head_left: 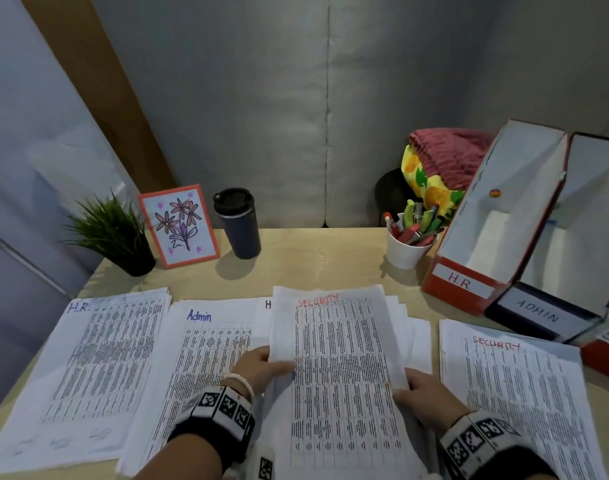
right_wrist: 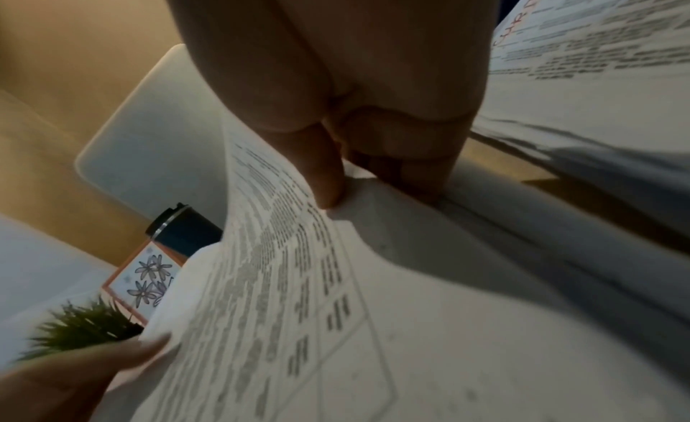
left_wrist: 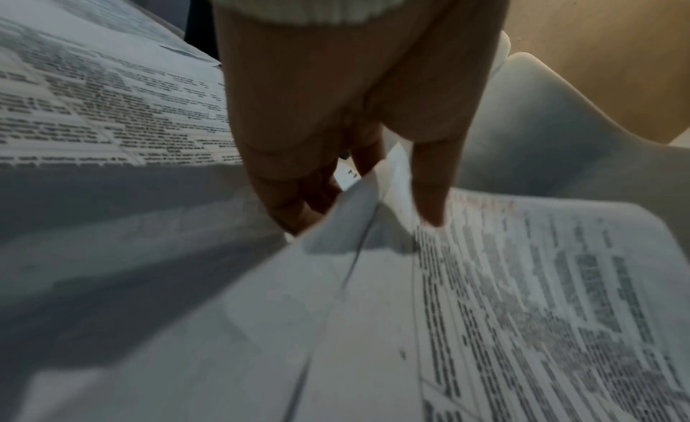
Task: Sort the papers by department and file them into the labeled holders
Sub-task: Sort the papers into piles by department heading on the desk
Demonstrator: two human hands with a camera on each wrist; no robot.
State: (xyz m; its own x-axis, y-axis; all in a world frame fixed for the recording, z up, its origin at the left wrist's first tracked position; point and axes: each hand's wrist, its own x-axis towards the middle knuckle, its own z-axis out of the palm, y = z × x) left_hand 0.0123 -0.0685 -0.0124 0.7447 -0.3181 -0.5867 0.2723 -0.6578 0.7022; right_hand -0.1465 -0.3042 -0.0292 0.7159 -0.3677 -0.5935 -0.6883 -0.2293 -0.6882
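Both hands, left [head_left: 261,367] and right [head_left: 426,393], pinch a SECURITY sheet [head_left: 341,368] by its side edges above the desk [head_left: 313,258].

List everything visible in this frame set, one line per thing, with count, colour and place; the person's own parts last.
SECURITY sheet: one, white, red heading, held at centre front
H.R. pile: one, white, far left
Admin pile: one, white, left of centre
SECURITY pile: one, white, right
file holders: three, red H.R., dark ADMIN, a red one cut off, right
pen cup: one, white
tumbler: one, dark
flower card: one, orange-framed
potted plant: one, green
table: one, tan
left hand: grips sheet's left edge
right hand: grips right edge
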